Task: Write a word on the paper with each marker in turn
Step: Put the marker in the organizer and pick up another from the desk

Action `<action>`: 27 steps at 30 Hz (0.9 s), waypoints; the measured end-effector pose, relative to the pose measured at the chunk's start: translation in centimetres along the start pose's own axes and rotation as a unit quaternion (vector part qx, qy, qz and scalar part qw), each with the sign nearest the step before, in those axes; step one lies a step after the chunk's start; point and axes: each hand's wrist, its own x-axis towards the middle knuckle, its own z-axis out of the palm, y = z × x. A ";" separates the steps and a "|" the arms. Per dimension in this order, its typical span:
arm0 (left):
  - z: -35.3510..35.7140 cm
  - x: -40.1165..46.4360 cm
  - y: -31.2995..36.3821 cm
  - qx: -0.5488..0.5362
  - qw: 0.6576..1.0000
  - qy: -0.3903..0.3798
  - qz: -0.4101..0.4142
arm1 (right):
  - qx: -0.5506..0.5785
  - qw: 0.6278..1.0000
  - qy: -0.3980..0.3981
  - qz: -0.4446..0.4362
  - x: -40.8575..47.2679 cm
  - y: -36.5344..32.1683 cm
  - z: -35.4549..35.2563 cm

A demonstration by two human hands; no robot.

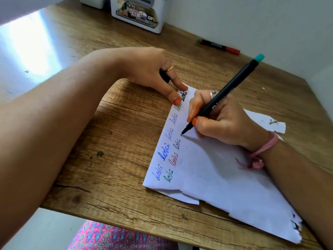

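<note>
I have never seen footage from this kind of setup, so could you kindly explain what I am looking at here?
There is no machine: a camera worn on a person's head looks down at their two bare hands. On the wooden desk lies a white paper with the word "loki" written repeatedly in several colours. The right hand holds a black marker with a teal end, its tip on the paper. The left hand steadies the paper's corner and holds a small dark object, perhaps the cap. Another marker lies near the wall.

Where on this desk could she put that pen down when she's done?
Bare wood lies left of the paper, below her left hand, and between the white container and the red-capped marker. It is crowded along the paper's written edge, where the right hand works the teal-tipped pen.
</note>
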 end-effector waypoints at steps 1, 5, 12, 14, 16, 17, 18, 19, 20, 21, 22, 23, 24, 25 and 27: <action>0.0 0.0 0.0 -0.002 1.000 0.001 0.000 | 0.001 1.000 0.006 0.000 0.0 0.1 0.0; 0.0 0.0 0.0 -0.006 1.000 0.004 0.003 | 0.005 1.000 0.002 -0.006 0.1 0.1 0.0; 0.0 -0.1 0.0 -0.008 1.000 -0.004 0.002 | 0.001 1.000 0.011 -0.004 0.0 0.2 0.0; 0.0 0.0 -0.1 -0.009 1.000 -0.004 0.004 | -0.004 1.000 0.013 -0.006 0.0 0.2 0.0; 0.1 0.0 -0.1 -0.008 1.000 -0.003 0.007 | -0.014 1.000 0.017 -0.008 -0.1 0.1 -0.1; 0.1 0.0 0.0 -0.006 1.000 -0.004 0.008 | -0.016 1.000 0.020 -0.010 -0.1 0.1 -0.1; 0.1 0.0 0.0 -0.003 1.000 -0.005 0.008 | -0.015 1.000 0.023 -0.011 0.0 0.1 -0.1; 0.0 0.0 0.1 -0.002 1.000 -0.005 0.007 | -0.010 1.000 0.025 -0.011 0.0 0.1 0.0; 0.0 -0.1 0.0 -0.002 1.000 -0.005 0.005 | -0.005 1.000 0.026 -0.010 0.0 0.2 0.1; 0.0 -0.1 0.0 -0.002 1.000 -0.007 0.003 | -0.004 1.000 0.024 -0.010 0.0 0.2 0.1; 0.0 -0.1 0.0 -0.003 1.000 -0.009 0.002 | -0.005 1.000 0.022 -0.008 0.0 0.2 0.1; 0.0 0.0 0.0 -0.002 1.000 -0.011 0.002 | -0.009 1.000 0.021 -0.008 0.0 0.2 0.1; 0.0 0.0 0.0 0.001 1.000 -0.014 0.004 | -0.011 1.000 0.024 -0.006 0.0 0.2 0.1; 0.0 0.0 0.1 0.005 1.000 -0.017 0.006 | -0.012 0.999 0.030 -0.005 0.1 0.2 0.0; 0.0 0.0 0.0 0.006 1.000 -0.017 0.007 | -0.016 0.999 0.045 -0.001 0.1 0.2 0.0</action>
